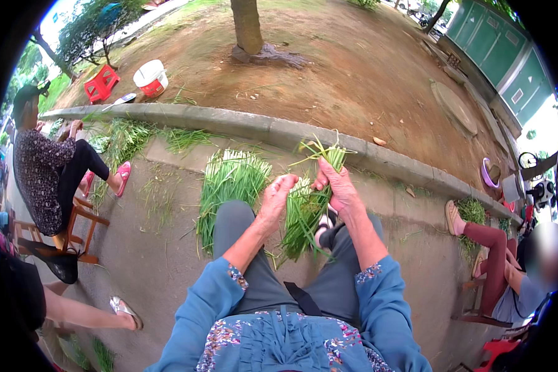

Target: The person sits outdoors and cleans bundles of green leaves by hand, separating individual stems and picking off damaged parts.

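Between my knees, my right hand (340, 191) is closed around a bunch of chives (332, 156), whose pale and yellowish ends stick up past the fingers. Its green leaves hang down below the fist. My left hand (278, 197) is just left of it, fingers pinched together; whatever they hold, if anything, is too small to make out. Loose chives (299, 217) are visible between my forearms, partly hidden by the hands. Beyond my left knee, a neat pile of chives (232, 180) lies on the pavement, white ends pointing away from me.
A concrete curb (254, 124) crosses ahead, with bare soil and a tree trunk (248, 28) behind it. At left, a seated person (46, 155) is beside a heap of greens (127, 142). Another person (502, 266) sits at right. A white bucket (150, 75) and red stool (101, 84) stand beyond the curb.
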`<state>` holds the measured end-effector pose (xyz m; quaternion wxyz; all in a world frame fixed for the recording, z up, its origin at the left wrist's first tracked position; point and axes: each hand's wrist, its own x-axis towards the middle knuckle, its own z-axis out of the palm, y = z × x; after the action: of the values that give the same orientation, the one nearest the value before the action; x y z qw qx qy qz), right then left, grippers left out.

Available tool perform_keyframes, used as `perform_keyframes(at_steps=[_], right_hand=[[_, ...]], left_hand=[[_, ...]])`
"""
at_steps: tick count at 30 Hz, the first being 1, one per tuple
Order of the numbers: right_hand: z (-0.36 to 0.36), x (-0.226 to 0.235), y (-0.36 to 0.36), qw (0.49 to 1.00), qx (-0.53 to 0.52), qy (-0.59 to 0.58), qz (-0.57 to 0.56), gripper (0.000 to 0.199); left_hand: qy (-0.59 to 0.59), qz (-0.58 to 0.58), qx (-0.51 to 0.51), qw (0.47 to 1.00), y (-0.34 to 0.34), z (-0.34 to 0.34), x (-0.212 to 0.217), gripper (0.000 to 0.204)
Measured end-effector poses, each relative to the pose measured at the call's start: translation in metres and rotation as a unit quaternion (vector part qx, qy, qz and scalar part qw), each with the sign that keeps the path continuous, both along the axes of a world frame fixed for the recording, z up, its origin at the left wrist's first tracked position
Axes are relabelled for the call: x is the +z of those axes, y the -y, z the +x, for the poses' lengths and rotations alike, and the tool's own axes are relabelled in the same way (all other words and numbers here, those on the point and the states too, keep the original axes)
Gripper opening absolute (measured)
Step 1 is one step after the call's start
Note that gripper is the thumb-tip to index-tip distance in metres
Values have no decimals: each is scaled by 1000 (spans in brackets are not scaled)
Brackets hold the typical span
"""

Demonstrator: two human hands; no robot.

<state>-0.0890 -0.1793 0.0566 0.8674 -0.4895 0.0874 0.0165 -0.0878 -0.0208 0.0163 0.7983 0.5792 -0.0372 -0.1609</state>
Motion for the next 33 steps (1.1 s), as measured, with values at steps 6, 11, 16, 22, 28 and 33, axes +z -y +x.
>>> perform_keyframes(at_steps=[6,11,16,22,28,33], right_hand=[[-20,7,15,999,15,38,21,17],[-30,2,29,995,-6,60,77,17],[-36,0,21,996,5,78,44,25],[-41,-18,11,997,22,63,35,23],[-40,-26,12,1000,6,16,22,19],[-38,-36,16,1000,-17,-21,9,18]], left_hand=[[-45,40,203,977,-10,-5,-13,40],[-201,159,-30,966,-11,-22,-20,55],[-262,-8,-100,960,6,-28,-33,56],[-153,-123,-102,975,8,-21,-48,37],[-62,-50,-24,997,0,-13,-39,38],[-69,-198,-16,978,-6,-9,-30,35]])
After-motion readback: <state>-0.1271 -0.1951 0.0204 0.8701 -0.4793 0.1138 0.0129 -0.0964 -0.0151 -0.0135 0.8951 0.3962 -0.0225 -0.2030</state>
